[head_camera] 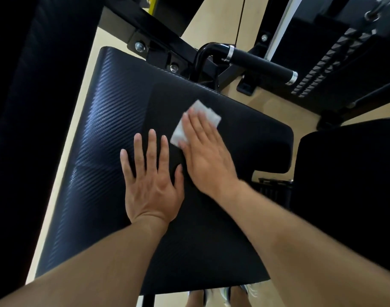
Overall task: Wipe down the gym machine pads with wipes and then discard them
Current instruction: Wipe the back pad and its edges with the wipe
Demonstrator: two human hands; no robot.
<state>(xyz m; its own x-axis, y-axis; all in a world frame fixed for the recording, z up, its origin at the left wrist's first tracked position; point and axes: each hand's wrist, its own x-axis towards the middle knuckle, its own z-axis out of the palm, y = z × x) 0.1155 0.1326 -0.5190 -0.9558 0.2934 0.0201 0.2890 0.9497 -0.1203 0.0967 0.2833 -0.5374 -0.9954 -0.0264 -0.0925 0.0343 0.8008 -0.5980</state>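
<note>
A large black textured seat pad (114,134) fills the middle of the view. My left hand (150,182) lies flat on it with fingers spread and straight. Just to its right, my right hand (206,156) presses a folded white wipe (202,117) onto the pad with straight fingers. The wipe sticks out beyond the fingertips and to their left; its remainder is hidden under the palm.
A black handle bar (258,63) with chrome rings juts out behind the pad, fixed to the black machine frame (158,34). The weight stack (331,60) is at the upper right. Another black pad (349,187) sits to the right, a dark upright pad (34,107) to the left. Beige floor shows between them.
</note>
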